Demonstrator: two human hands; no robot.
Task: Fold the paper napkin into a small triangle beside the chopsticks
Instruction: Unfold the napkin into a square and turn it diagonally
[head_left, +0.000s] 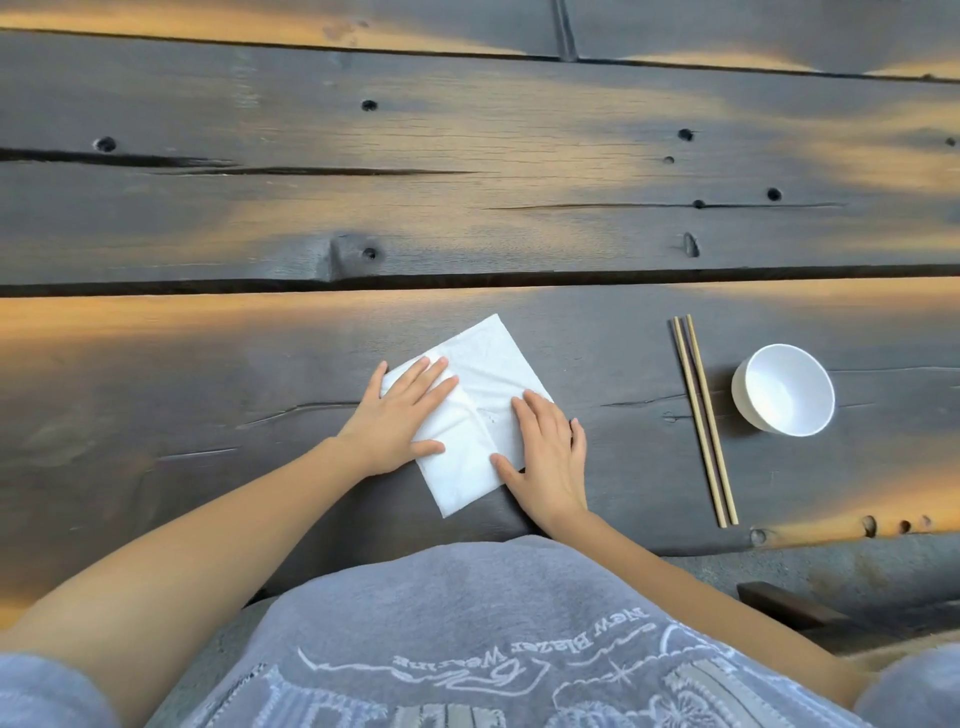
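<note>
A white paper napkin (480, 374) lies on the dark wooden table, turned like a diamond, with a crease running down its middle. My left hand (400, 415) rests flat on its left side, fingers spread. My right hand (545, 452) presses flat on its lower right edge, covering that corner. A pair of wooden chopsticks (702, 415) lies to the right of the napkin, a hand's width away from it, pointing away from me.
A small white bowl (782, 389) stands just right of the chopsticks. The table (467, 182) is made of dark planks with gaps and knot holes. Its near edge runs just below my hands, by my grey shirt.
</note>
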